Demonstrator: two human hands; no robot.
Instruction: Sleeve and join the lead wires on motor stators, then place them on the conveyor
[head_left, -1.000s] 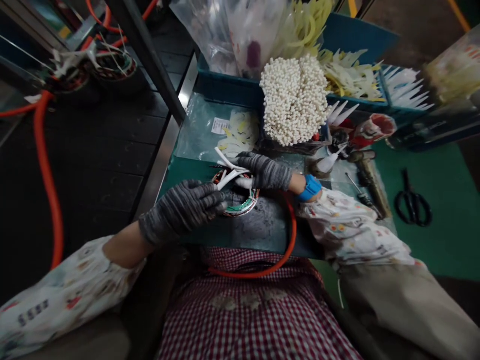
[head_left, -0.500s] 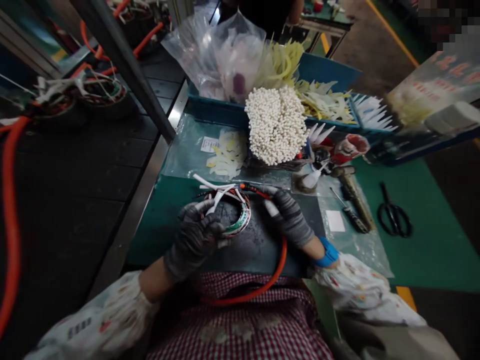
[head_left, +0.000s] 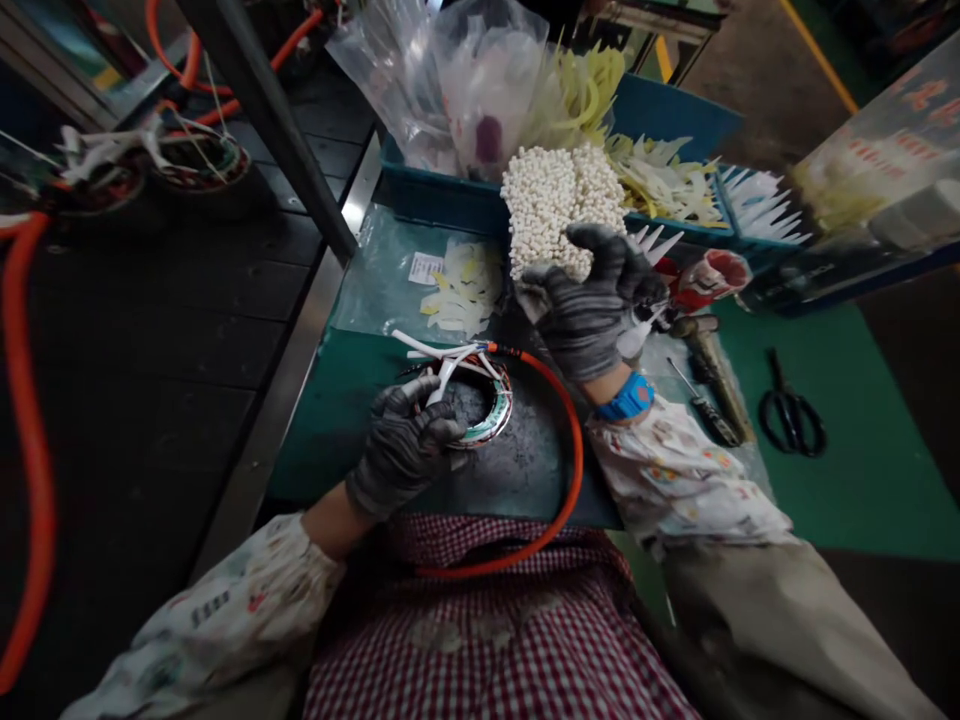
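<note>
My left hand [head_left: 409, 440], in a grey glove, is closed on the near left side of a ring-shaped motor stator [head_left: 491, 425] lying on the dark mat. White sleeved leads [head_left: 431, 348] stick out from the ring's far side, where an orange cable [head_left: 576, 440] joins it and loops round to my lap. My gloved right hand [head_left: 589, 310] is over the near edge of a bundle of thin white tubes [head_left: 555, 200], thumb and fingers spread apart. Whether the fingertips touch the tubes I cannot tell. No object shows in that hand.
Behind the bundle stands a blue bin [head_left: 442, 195] with plastic bags and yellowish strips [head_left: 664, 185]. To the right are white pointed nozzles [head_left: 761, 205], a red-and-white roll [head_left: 712, 280], a hammer [head_left: 709, 365], a screwdriver [head_left: 705, 410] and black scissors [head_left: 791, 415]. A metal post [head_left: 277, 130] rises at left.
My right hand has let go of the orange cable near the ring and moved up and away to the white tube bundle, its fingers spreading. My left hand stays on the stator.
</note>
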